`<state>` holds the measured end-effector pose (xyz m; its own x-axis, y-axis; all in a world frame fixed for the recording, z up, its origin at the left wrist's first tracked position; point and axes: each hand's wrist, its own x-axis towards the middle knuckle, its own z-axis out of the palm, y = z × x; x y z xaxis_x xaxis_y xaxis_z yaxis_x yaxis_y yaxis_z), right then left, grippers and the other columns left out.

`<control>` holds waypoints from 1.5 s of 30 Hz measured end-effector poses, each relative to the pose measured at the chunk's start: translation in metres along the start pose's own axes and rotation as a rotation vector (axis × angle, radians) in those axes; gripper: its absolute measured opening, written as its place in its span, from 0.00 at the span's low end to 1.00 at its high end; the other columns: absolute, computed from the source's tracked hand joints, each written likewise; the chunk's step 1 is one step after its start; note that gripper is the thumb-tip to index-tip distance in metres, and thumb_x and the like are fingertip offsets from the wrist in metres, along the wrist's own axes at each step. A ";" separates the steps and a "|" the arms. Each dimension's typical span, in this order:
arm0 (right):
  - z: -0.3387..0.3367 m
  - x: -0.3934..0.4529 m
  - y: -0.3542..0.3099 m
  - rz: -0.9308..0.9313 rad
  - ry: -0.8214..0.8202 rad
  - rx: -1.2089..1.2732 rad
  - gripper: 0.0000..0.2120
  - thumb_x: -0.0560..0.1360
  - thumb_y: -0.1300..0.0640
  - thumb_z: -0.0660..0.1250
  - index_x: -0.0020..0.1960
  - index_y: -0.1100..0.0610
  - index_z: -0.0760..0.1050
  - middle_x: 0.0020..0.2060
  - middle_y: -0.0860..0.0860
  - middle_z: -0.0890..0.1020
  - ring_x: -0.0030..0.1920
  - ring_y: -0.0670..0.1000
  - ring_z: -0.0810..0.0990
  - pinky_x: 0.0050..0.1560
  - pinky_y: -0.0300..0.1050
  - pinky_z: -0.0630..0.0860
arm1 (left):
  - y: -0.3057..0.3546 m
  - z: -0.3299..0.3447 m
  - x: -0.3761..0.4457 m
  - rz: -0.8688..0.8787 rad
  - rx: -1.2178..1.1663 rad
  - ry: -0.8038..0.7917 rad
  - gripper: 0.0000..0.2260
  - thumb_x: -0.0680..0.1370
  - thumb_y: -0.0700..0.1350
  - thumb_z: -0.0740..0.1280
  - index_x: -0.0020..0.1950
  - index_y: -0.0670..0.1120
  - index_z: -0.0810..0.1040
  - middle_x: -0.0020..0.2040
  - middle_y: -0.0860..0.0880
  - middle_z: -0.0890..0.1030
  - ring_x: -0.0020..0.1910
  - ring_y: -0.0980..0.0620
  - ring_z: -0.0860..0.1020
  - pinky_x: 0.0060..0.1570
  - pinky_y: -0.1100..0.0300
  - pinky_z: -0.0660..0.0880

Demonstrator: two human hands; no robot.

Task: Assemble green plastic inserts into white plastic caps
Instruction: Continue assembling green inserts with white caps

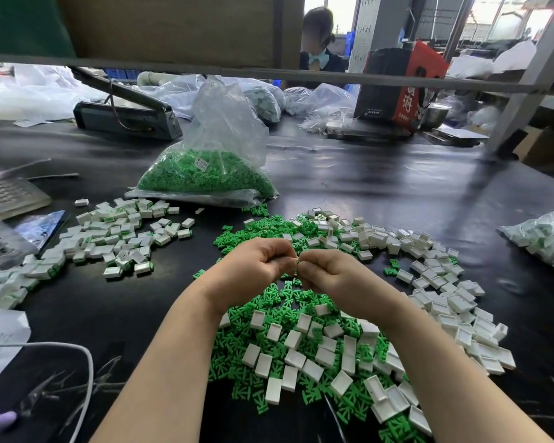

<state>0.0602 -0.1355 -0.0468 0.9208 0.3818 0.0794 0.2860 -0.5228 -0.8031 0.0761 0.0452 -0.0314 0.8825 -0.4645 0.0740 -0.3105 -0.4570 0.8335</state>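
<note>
My left hand and my right hand meet fingertip to fingertip above the black table, fingers curled. A small white cap shows between them; whether a green insert is in it is hidden. Below and around the hands lies a mixed heap of loose green inserts and white caps. To the left lies a pile of caps with green showing in them. A clear bag of green inserts stands beyond the heap.
A keyboard and a calculator-like device sit at the left edge. A white cable curves at lower left. A bag of parts lies at the right. A bag sealer, plastic bags, a red box and another person are across the table.
</note>
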 end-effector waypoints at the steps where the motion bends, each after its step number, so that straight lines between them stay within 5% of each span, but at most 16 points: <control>1: 0.000 0.000 -0.001 0.001 0.015 0.024 0.14 0.82 0.56 0.60 0.38 0.55 0.72 0.32 0.53 0.73 0.34 0.52 0.68 0.38 0.53 0.66 | 0.000 0.000 0.001 0.006 -0.009 0.019 0.09 0.80 0.41 0.66 0.41 0.49 0.79 0.32 0.57 0.75 0.32 0.61 0.70 0.35 0.65 0.67; 8: 0.002 0.001 -0.005 -0.043 0.121 0.037 0.16 0.83 0.54 0.60 0.38 0.54 0.76 0.28 0.50 0.70 0.31 0.51 0.67 0.34 0.49 0.64 | -0.003 -0.001 0.002 0.028 -0.060 0.094 0.10 0.80 0.42 0.65 0.39 0.48 0.78 0.29 0.54 0.71 0.31 0.53 0.68 0.33 0.58 0.65; 15: 0.002 0.001 -0.005 -0.047 0.099 0.065 0.16 0.83 0.56 0.58 0.37 0.52 0.71 0.32 0.53 0.71 0.34 0.52 0.67 0.38 0.59 0.67 | -0.004 0.000 0.002 0.011 -0.079 0.079 0.09 0.80 0.42 0.65 0.41 0.46 0.79 0.28 0.56 0.72 0.32 0.53 0.69 0.35 0.58 0.65; 23: -0.002 0.000 -0.004 -0.021 0.015 0.134 0.16 0.83 0.62 0.58 0.36 0.57 0.68 0.29 0.46 0.68 0.30 0.43 0.65 0.35 0.36 0.65 | -0.001 -0.001 0.000 -0.004 -0.085 0.000 0.07 0.80 0.41 0.65 0.44 0.44 0.79 0.33 0.50 0.74 0.34 0.54 0.69 0.38 0.59 0.67; 29: 0.001 0.002 -0.002 -0.045 0.024 -0.001 0.16 0.82 0.57 0.60 0.36 0.55 0.69 0.30 0.50 0.70 0.33 0.48 0.67 0.36 0.50 0.65 | 0.001 -0.002 -0.001 -0.002 -0.054 0.012 0.06 0.80 0.40 0.65 0.45 0.43 0.80 0.36 0.47 0.76 0.35 0.52 0.69 0.38 0.58 0.67; 36: 0.000 0.001 0.000 -0.059 0.063 -0.021 0.15 0.82 0.55 0.60 0.37 0.53 0.69 0.30 0.47 0.70 0.32 0.47 0.67 0.36 0.50 0.66 | 0.001 0.000 0.000 -0.002 -0.055 0.043 0.06 0.80 0.41 0.66 0.44 0.44 0.80 0.33 0.45 0.76 0.35 0.49 0.69 0.37 0.53 0.67; 39: -0.001 0.001 0.000 -0.076 0.078 -0.059 0.15 0.82 0.54 0.60 0.37 0.52 0.70 0.29 0.47 0.70 0.30 0.46 0.66 0.35 0.48 0.65 | 0.002 -0.001 0.001 0.023 -0.020 0.079 0.04 0.79 0.43 0.68 0.48 0.45 0.83 0.41 0.41 0.82 0.39 0.47 0.77 0.44 0.48 0.75; 42: 0.001 0.000 -0.002 -0.082 0.083 0.042 0.14 0.82 0.54 0.60 0.38 0.53 0.71 0.29 0.47 0.71 0.30 0.47 0.66 0.33 0.47 0.64 | 0.001 -0.003 0.001 0.060 -0.038 0.142 0.05 0.78 0.42 0.69 0.52 0.45 0.84 0.44 0.48 0.84 0.46 0.53 0.82 0.51 0.54 0.79; 45: 0.000 0.000 -0.006 -0.078 0.093 0.201 0.18 0.80 0.47 0.57 0.37 0.55 0.73 0.27 0.48 0.70 0.29 0.47 0.66 0.31 0.41 0.63 | 0.002 -0.003 0.000 0.065 -0.114 0.167 0.05 0.78 0.39 0.69 0.51 0.44 0.83 0.40 0.49 0.84 0.39 0.58 0.81 0.43 0.62 0.78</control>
<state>0.0588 -0.1323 -0.0424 0.9211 0.3385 0.1924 0.3074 -0.3288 -0.8929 0.0767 0.0468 -0.0276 0.9112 -0.3535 0.2116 -0.3351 -0.3373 0.8797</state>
